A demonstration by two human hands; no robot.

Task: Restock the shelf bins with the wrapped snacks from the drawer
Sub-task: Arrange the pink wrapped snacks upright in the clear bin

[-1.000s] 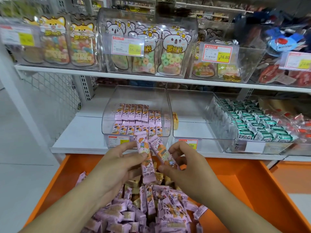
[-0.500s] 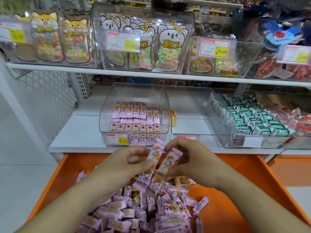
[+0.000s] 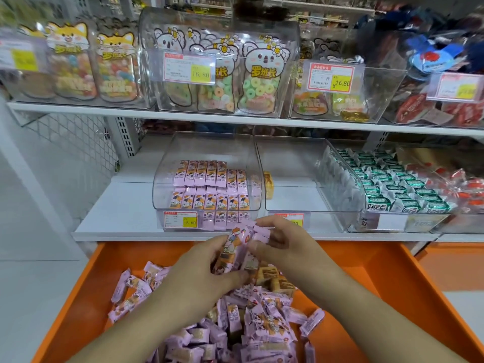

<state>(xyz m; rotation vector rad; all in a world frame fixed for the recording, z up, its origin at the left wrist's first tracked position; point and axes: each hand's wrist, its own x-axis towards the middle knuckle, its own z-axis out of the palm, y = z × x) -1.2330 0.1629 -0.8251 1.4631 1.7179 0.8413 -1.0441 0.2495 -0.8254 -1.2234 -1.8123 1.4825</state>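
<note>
Two-handed grip (image 3: pixel 237 254) over orange drawer (image 3: pixel 387 281)

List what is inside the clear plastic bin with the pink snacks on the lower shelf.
The clear plastic bin holds pink wrapped snack bars standing in neat rows, filling only its front part. Its yellow price label covers part of the front row, and the hands hide the lower right corner.

Bright even light, blurred edges
</note>
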